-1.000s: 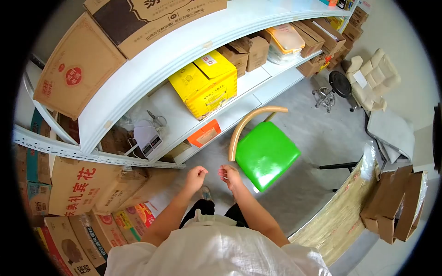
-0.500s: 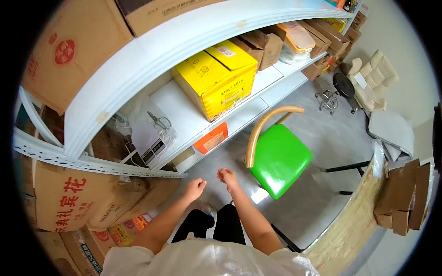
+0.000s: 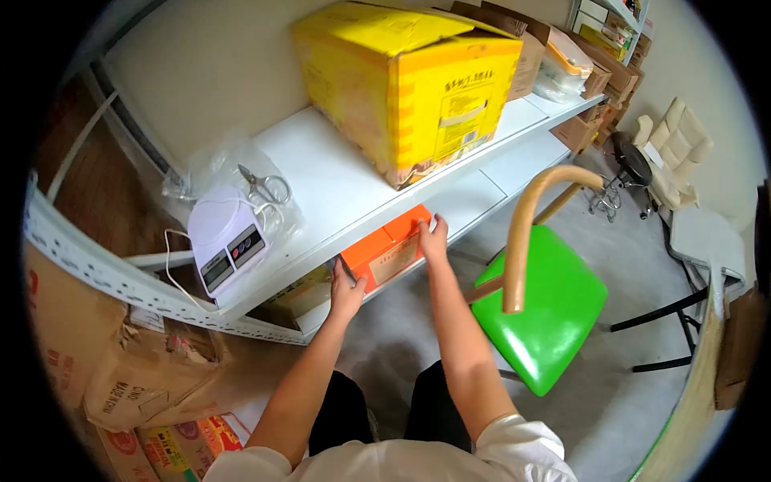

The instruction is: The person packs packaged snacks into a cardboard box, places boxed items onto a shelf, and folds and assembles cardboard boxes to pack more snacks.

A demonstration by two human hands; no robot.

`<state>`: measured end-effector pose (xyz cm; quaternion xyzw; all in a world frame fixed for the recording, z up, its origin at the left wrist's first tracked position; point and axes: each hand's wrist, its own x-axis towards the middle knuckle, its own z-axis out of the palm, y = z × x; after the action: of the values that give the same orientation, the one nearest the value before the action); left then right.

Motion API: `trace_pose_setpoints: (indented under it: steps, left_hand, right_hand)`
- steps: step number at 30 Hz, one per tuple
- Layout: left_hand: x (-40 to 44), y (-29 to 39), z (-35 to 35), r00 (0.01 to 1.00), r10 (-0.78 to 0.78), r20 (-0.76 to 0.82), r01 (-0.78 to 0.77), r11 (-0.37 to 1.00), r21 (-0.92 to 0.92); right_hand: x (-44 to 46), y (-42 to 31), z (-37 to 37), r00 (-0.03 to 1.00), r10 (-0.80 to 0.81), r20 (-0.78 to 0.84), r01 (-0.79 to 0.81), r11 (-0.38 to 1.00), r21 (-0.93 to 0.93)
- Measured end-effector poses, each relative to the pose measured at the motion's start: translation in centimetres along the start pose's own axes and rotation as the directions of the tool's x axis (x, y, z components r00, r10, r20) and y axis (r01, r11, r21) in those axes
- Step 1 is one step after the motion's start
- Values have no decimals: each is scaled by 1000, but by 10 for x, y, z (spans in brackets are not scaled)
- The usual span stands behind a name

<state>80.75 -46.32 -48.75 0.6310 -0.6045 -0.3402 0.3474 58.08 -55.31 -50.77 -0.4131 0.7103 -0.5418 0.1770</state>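
Note:
An orange box (image 3: pixel 387 243) with a pale label on its front sits on the lower shelf. My left hand (image 3: pixel 347 292) is at its left end, with the fingers reaching along the side and the thumb toward the front. My right hand (image 3: pixel 434 238) holds the opposite end, its fingertips over the edge. Directly above, on the upper shelf, stands a large yellow carton (image 3: pixel 450 104). To the left of that carton are a white kitchen scale (image 3: pixel 226 237) with a cable and a pair of scissors (image 3: pixel 267 188) on clear plastic.
A green chair (image 3: pixel 542 309) with a curved wooden backrest stands close to my right arm. Brown cartons (image 3: pixel 152 377) are stacked at the left below the shelf. The white shelf edge (image 3: pixel 337 241) runs above my hands. A cream armchair (image 3: pixel 675 149) is farther back.
Both hands have moved forward and up from above the floor to the two ends of the orange box. The view has shifted closer to the shelf.

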Motion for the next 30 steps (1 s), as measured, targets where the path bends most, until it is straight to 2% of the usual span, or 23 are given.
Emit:
trace_pose_setpoints:
  steps: [2, 3, 4, 6, 7, 8, 11, 12, 15, 17, 19, 20, 21, 22, 23, 24, 25, 26, 27, 28, 30]
  left_hand:
    - [10, -13, 6, 1000, -7, 28, 15, 964, -267]
    - [4, 5, -3, 997, 15, 70, 9, 940, -340]
    - [7, -7, 4, 998, 27, 59, -5, 939, -345]
    - [9, -26, 21, 995, 8, -96, -52, 883, -466]
    - [4, -22, 17, 985, -50, -165, -22, 912, -409]
    - [-2, -21, 15, 985, -48, -164, -25, 910, -414]
    - [-32, -5, -2, 994, -73, -84, 45, 953, -301]
    - [-42, -11, 6, 997, -22, -71, -3, 942, -335]
    - [-84, -1, 7, 998, 5, -62, -21, 968, -252]
    - [-111, 8, 2, 996, 84, -37, -90, 971, -221]
    - [-137, 14, -7, 996, 91, -1, -89, 968, -235]
    - [-147, 14, -9, 994, 102, 28, -93, 966, -243]
    - [-155, 6, -8, 994, 100, 36, -84, 946, -315]
    - [-160, 2, -13, 995, 93, 37, -77, 947, -311]
    - [-161, -1, -18, 991, 120, 53, -100, 955, -280]
    - [-161, -1, -21, 986, 150, 72, -128, 960, -250]
    - [-159, 17, -30, 986, 150, 73, -127, 960, -251]
    - [-155, 38, -38, 966, 255, -38, -256, 965, -57]
    - [-148, 56, -44, 920, 371, -124, -352, 924, 150]
    - [-138, 62, -43, 898, 428, -103, -411, 899, 150]
    - [-122, 73, -41, 891, 453, 40, -442, 841, 312]
  right_hand:
    - [11, 0, 3, 952, 148, 269, -226, 930, 290]
    - [7, 0, 8, 966, 122, 228, -198, 916, 349]
    - [1, 1, 10, 969, 106, 225, -183, 917, 355]
    - [-18, -1, 9, 985, -2, 171, -27, 985, 171]
    - [-30, 6, 15, 989, -17, 145, -17, 974, 228]
    - [-39, 13, 16, 993, -50, 106, 26, 976, 217]
    - [-67, 5, -8, 999, -43, 16, 41, 994, 106]
    - [-72, 5, -19, 999, -38, -2, 38, 995, 89]
    - [-99, -4, -54, 999, -30, -24, 30, 1000, 2]
    - [-116, 7, -71, 998, -56, -34, 54, 997, -54]
    - [-138, 22, -84, 1000, -13, -11, 14, 997, 72]
    - [-144, 25, -89, 1000, -15, -4, 15, 998, 68]
    - [-154, 10, -100, 1000, -6, 20, 4, 992, 125]
    - [-162, -4, -109, 999, 5, 41, -12, 983, 182]
    - [-165, -12, -115, 989, 59, 134, -94, 957, 274]
    - [-168, -24, -120, 989, 59, 132, -94, 957, 276]
    - [-172, -37, -123, 985, -161, 58, 162, 987, -2]
    - [-175, -45, -126, 922, -384, 56, 383, 876, -293]
    - [-176, -49, -125, 885, -457, 92, 463, 834, -301]
    - [-175, -61, -125, 876, -464, 134, 481, 818, -314]
    - [-168, -76, -129, 798, -498, 339, 593, 749, -296]
